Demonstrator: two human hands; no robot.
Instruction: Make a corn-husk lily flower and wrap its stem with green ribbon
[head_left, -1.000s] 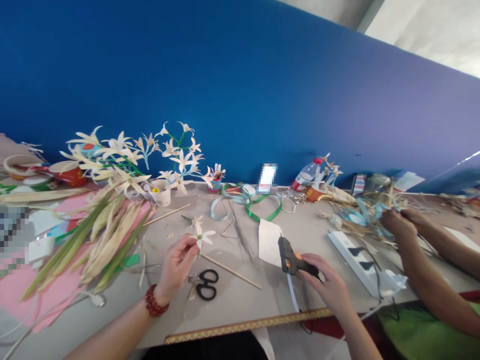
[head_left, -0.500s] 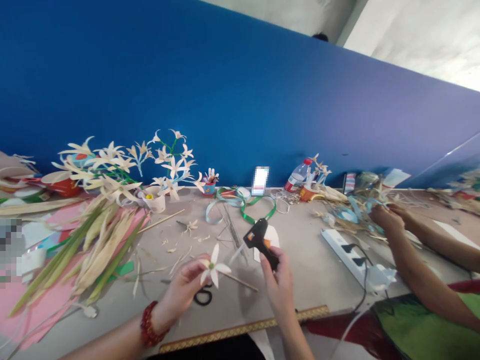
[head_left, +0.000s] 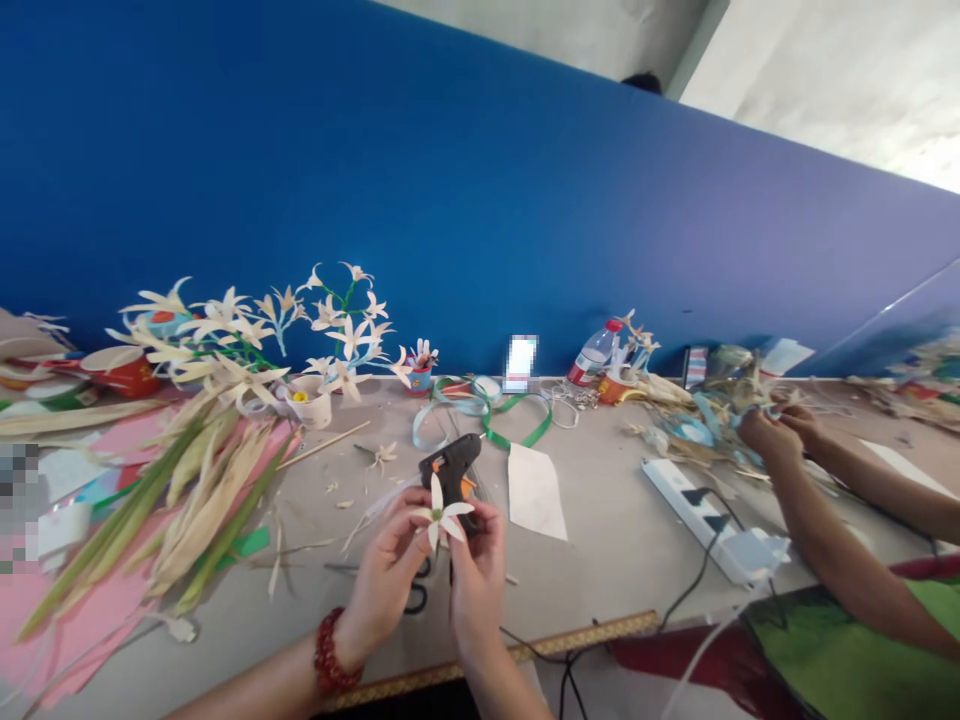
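Note:
A pale star-shaped flower (head_left: 439,518) with a green centre is pinched in my left hand (head_left: 386,560). My right hand (head_left: 480,575) is closed close beside it, its thumb at the flower's lower right petal. Just behind the flower is a black glue gun (head_left: 454,468) with an orange trigger, its nozzle pointing up and to the right. The gun's handle runs down into my right hand, where the fingers and flower partly hide it. Black scissor-like loops (head_left: 417,592) show on the table between my wrists.
Finished flower sprays (head_left: 349,335) stand at the back left, behind dry husks (head_left: 217,500) on pink paper. White paper (head_left: 536,490) and green ribbon (head_left: 525,425) lie beyond my right hand. To the right are a power strip (head_left: 686,505) and a co-worker's hands (head_left: 776,435).
My right hand has moved left with the glue gun, up against the flower and my left hand. My left hand has shifted slightly right. The white paper is now uncovered.

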